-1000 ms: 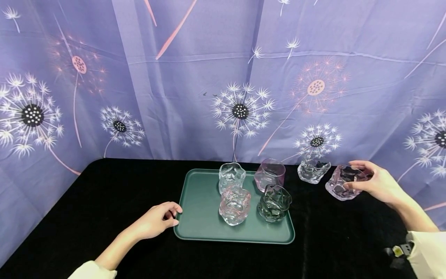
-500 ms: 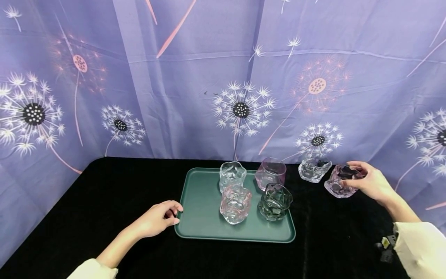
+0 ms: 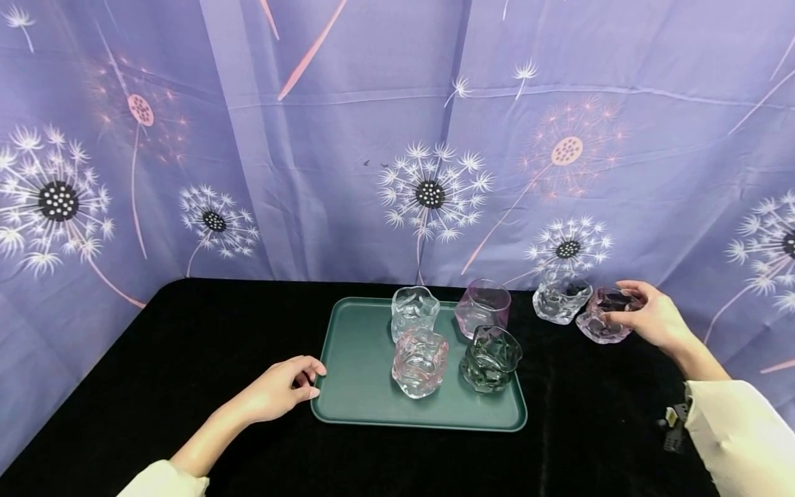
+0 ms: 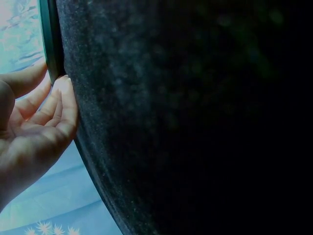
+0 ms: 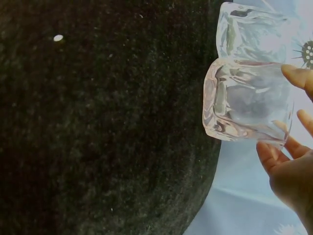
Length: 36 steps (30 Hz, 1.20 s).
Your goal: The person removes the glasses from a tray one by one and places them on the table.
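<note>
At the right of the head view, my right hand (image 3: 658,319) holds a pinkish-purple glass (image 3: 601,330) by its upper sides, thumb and fingers apart across it. The right wrist view has this glass (image 5: 244,105) side-on, right up against a clear glass (image 5: 249,32). My left hand (image 3: 282,390) pinches the left rim of the green tray (image 3: 354,411), as the tray's edge (image 4: 50,39) between thumb and fingers shows in the left wrist view. On the tray stand a clear glass (image 3: 413,314), a pink glass (image 3: 419,364), a purple glass (image 3: 483,310) and a dark grey glass (image 3: 491,360).
Black cloth (image 3: 186,345) covers the table. A purple curtain (image 3: 323,172) with dandelion prints hangs behind the back edge. Between the tray and my right sleeve (image 3: 733,428) lies a strip of the black cloth. A small dark device (image 3: 673,428) sits by the sleeve.
My right hand has brought the pinkish-purple glass a little to the left and back, closer to the clear glass beside it. The left hand and the tray stay where they were.
</note>
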Each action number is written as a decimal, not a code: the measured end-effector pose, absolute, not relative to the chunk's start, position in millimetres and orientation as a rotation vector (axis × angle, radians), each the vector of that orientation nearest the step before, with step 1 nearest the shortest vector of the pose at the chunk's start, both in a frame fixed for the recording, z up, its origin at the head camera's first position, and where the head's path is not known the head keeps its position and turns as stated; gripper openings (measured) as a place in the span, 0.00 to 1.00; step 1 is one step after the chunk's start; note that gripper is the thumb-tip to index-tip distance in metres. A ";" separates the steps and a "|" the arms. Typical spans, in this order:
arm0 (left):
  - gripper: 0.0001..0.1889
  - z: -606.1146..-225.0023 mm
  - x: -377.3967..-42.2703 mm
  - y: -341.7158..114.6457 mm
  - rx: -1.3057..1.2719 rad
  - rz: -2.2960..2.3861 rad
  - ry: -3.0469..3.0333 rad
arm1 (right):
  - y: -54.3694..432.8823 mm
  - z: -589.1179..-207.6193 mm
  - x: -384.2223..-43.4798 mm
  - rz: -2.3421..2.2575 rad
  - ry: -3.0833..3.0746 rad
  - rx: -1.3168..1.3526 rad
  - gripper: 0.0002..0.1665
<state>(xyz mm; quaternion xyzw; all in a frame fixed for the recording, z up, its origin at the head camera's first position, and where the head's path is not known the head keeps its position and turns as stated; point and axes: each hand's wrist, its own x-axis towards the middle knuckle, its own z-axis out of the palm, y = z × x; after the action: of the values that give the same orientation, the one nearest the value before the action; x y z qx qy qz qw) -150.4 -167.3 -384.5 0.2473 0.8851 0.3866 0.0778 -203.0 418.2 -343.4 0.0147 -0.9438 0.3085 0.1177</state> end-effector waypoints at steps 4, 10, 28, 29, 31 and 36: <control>0.10 -384.8 -150.8 -167.1 0.737 1.158 2.645 | 419.6 -346.0 -206.0 0.934 -2.739 0.012 0.40; 0.10 -384.0 -151.9 -166.4 0.745 1.155 2.642 | 422.8 -347.1 -210.2 0.963 -2.725 -0.037 0.41; 0.10 -384.6 -150.9 -167.9 0.710 1.156 2.634 | 421.2 -353.4 -221.9 0.968 -2.712 -0.113 0.43; 0.10 -384.5 -150.7 -168.0 0.703 1.152 2.637 | 421.0 -353.7 -222.2 0.969 -2.720 -0.113 0.44; 0.10 -384.6 -150.7 -167.8 0.696 1.145 2.641 | 420.9 -353.7 -222.0 0.966 -2.733 -0.108 0.45; 0.10 -384.4 -150.4 -168.1 0.700 1.155 2.636 | 421.9 -353.5 -220.7 0.936 -2.744 -0.066 0.46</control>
<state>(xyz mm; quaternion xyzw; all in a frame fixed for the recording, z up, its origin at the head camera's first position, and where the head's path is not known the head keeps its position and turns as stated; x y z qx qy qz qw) -150.4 -168.1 -384.4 0.2354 0.8864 0.3883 0.0896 -220.7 421.9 -353.5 -0.0226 -0.9393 0.3203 0.1207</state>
